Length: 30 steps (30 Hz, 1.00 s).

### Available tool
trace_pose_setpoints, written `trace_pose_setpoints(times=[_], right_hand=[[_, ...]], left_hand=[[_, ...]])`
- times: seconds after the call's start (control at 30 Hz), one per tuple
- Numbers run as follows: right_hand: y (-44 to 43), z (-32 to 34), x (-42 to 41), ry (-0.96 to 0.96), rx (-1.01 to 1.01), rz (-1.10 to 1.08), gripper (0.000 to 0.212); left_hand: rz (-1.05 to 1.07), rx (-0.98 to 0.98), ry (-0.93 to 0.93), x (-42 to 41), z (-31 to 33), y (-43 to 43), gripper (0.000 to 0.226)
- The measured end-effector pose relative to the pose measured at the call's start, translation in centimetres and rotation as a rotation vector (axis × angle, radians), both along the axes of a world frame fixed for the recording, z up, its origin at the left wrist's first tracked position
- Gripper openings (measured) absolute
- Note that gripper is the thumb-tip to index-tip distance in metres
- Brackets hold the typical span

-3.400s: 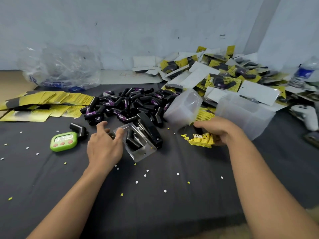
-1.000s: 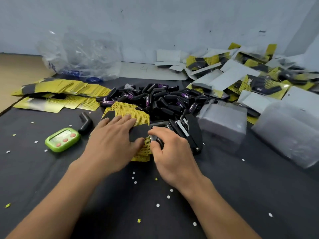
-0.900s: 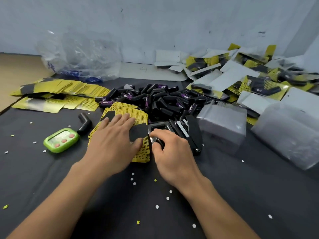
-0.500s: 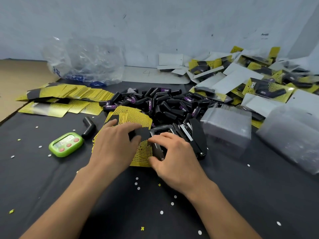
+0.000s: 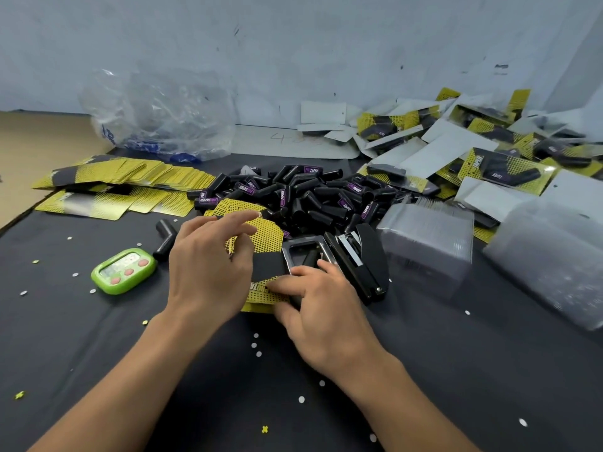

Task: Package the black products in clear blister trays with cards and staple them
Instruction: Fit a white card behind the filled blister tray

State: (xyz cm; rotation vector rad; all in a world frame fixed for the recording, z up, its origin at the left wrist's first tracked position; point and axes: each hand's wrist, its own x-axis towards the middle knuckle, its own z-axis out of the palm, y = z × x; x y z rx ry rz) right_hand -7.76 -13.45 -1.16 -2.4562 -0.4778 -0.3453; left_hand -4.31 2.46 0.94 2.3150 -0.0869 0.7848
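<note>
A small stack of yellow-and-black cards [image 5: 264, 236] lies on the black cloth in front of the pile of black products [image 5: 310, 197]. My left hand [image 5: 208, 272] hovers over the stack with fingers raised, pinching the edge of the top card. A clear blister tray [image 5: 287, 252] with a black product [image 5: 310, 257] in it sits just right of the cards. My right hand [image 5: 319, 305] rests across the near end of the tray and the cards' lower corner. The black stapler [image 5: 359, 262] lies against the tray's right side.
Stacks of clear trays [image 5: 427, 243] stand at the right. Finished packs [image 5: 489, 151] are heaped at the back right. A fanned row of cards [image 5: 130, 177], a green timer [image 5: 122, 270], a loose product [image 5: 166, 238] and a plastic bag [image 5: 163, 119] lie left.
My left hand has gone from lying flat on the cards to raised fingers lifting a card edge. My right hand slid leftward from the tray onto the cards' corner.
</note>
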Motion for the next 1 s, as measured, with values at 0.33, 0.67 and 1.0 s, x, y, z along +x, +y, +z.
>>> trace_pose_setpoints(times=[0.33, 0.67, 1.0], right_hand=[[0.7, -0.3, 0.0, -0.050, 0.058, -0.148, 0.004], [-1.9, 1.5, 0.1, -0.183, 0.692, -0.344, 0.020], [-4.4, 2.9, 0.1, -0.274, 0.966, -0.558, 0.017]], left_hand=[[-0.075, -0.264, 0.157, 0.7, 0.2, 0.7, 0.032], [-0.051, -0.209, 0.171, 0.7, 0.4, 0.8, 0.032], [-0.101, 0.532, -0.584, -1.7, -1.0, -3.2, 0.014]])
